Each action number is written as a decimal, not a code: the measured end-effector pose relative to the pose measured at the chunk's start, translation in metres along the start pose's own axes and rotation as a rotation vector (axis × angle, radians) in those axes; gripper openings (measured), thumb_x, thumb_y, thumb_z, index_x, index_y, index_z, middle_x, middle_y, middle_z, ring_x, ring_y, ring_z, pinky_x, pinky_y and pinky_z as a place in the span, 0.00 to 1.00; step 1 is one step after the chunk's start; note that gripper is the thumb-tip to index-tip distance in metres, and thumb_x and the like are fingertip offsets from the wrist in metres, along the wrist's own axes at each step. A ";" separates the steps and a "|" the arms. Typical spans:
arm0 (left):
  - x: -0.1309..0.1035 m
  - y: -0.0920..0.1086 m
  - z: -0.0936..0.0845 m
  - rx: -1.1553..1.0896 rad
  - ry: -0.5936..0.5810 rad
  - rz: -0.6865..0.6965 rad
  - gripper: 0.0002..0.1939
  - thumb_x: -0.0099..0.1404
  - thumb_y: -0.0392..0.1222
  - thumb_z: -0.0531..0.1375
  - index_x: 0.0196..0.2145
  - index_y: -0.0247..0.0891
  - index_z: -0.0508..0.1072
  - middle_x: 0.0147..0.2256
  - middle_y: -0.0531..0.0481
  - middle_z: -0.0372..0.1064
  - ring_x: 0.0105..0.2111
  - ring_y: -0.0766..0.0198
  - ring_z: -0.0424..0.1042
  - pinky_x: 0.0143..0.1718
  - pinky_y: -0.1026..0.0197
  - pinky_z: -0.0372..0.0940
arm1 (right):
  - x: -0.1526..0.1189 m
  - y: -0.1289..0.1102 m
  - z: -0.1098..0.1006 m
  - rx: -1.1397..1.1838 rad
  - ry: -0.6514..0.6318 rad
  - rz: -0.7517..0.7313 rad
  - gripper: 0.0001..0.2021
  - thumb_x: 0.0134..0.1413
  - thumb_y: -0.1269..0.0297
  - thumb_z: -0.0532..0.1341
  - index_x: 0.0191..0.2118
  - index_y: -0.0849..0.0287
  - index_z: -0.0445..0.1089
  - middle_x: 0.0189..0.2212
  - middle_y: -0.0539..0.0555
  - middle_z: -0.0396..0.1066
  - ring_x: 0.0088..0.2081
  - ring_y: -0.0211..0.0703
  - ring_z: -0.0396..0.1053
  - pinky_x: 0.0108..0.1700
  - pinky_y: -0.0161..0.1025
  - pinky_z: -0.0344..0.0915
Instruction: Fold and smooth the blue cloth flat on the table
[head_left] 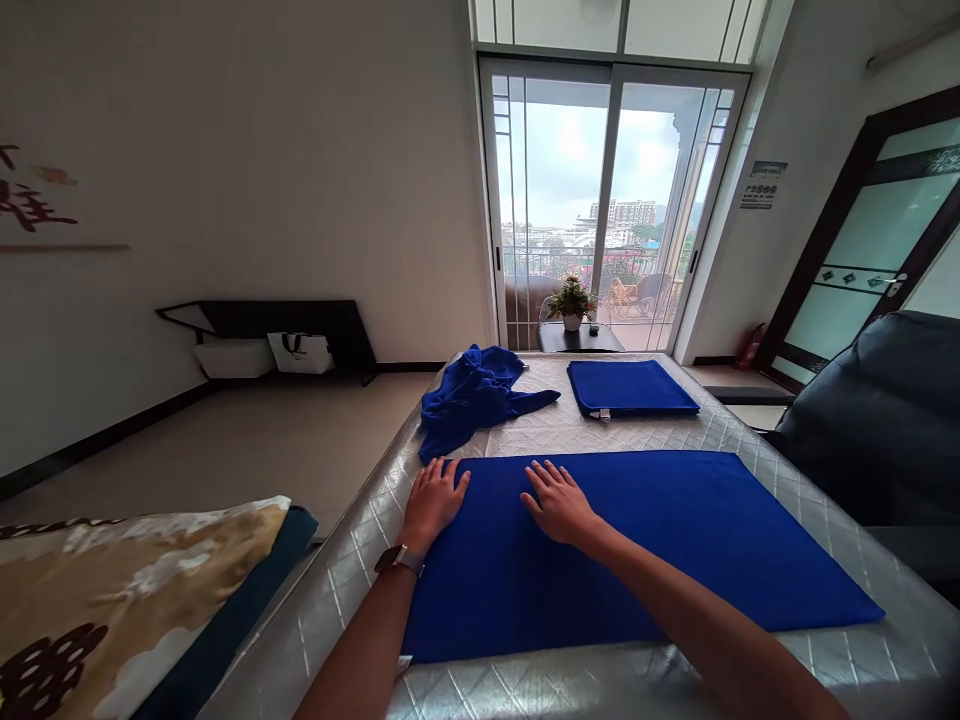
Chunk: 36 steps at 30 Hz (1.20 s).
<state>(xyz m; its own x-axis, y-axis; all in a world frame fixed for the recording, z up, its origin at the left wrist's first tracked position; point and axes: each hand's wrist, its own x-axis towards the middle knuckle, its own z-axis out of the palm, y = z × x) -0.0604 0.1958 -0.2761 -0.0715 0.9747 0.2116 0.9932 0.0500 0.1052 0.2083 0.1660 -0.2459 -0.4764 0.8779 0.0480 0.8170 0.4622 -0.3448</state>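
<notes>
A large blue cloth [645,540] lies flat on the silvery quilted mattress [525,690]. On its upper left corner rests my left hand [435,497], fingers spread, with a watch on the wrist. My right hand [556,500] lies palm down near the cloth's far edge, its fingers apart. Neither hand grips anything. Beyond my left hand is a crumpled blue cloth [476,395]. A neatly folded blue cloth [630,387] with a white tag sits farther back to the right.
A patterned blanket [135,590] lies at the lower left. A black armchair [877,420] stands right of the mattress. Past the far end are a small table [577,340] with a flower pot [572,305] and glass sliding doors. A black rack [330,330] stands by the left wall.
</notes>
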 end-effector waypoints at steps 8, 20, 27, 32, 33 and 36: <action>0.005 -0.004 0.006 -0.046 0.033 0.061 0.30 0.74 0.54 0.47 0.64 0.33 0.66 0.67 0.37 0.61 0.68 0.50 0.57 0.69 0.48 0.51 | 0.009 0.007 0.015 0.023 0.006 0.037 0.36 0.71 0.43 0.37 0.75 0.61 0.44 0.75 0.55 0.38 0.75 0.49 0.33 0.73 0.52 0.30; 0.009 -0.010 0.012 -0.092 0.001 0.038 0.33 0.74 0.57 0.45 0.66 0.32 0.64 0.68 0.37 0.59 0.69 0.51 0.54 0.69 0.49 0.50 | 0.001 0.058 -0.002 -0.025 -0.032 0.195 0.33 0.71 0.43 0.37 0.75 0.50 0.42 0.75 0.48 0.35 0.75 0.45 0.30 0.73 0.50 0.27; 0.012 -0.012 0.016 -0.073 0.016 0.054 0.32 0.74 0.56 0.45 0.65 0.32 0.64 0.68 0.37 0.59 0.69 0.50 0.55 0.69 0.48 0.51 | -0.040 0.169 -0.028 -0.162 -0.008 0.430 0.34 0.70 0.42 0.38 0.75 0.50 0.41 0.75 0.48 0.35 0.75 0.46 0.33 0.73 0.51 0.31; 0.012 -0.013 0.016 -0.090 -0.001 0.051 0.34 0.74 0.57 0.45 0.65 0.30 0.64 0.68 0.36 0.58 0.70 0.49 0.54 0.70 0.47 0.50 | -0.087 0.264 -0.051 -0.247 0.017 0.630 0.34 0.71 0.45 0.38 0.76 0.53 0.41 0.75 0.51 0.38 0.74 0.49 0.35 0.73 0.53 0.35; 0.013 -0.013 0.016 -0.095 0.002 0.050 0.34 0.74 0.57 0.45 0.65 0.30 0.64 0.68 0.36 0.58 0.70 0.49 0.54 0.70 0.46 0.50 | -0.095 0.280 -0.054 -0.258 0.035 0.675 0.34 0.71 0.46 0.37 0.76 0.54 0.41 0.75 0.52 0.38 0.74 0.50 0.36 0.73 0.54 0.35; 0.013 -0.014 0.017 -0.107 0.004 0.051 0.34 0.74 0.58 0.44 0.65 0.32 0.64 0.68 0.37 0.58 0.69 0.50 0.54 0.69 0.47 0.50 | -0.108 0.313 -0.056 -0.271 0.080 0.752 0.36 0.70 0.46 0.37 0.76 0.59 0.40 0.75 0.54 0.39 0.74 0.50 0.36 0.73 0.54 0.36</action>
<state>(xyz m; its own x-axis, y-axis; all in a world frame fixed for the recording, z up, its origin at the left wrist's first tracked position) -0.0742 0.2119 -0.2916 -0.0217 0.9746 0.2230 0.9801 -0.0233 0.1972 0.5337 0.2224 -0.3063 0.2494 0.9677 -0.0363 0.9652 -0.2515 -0.0723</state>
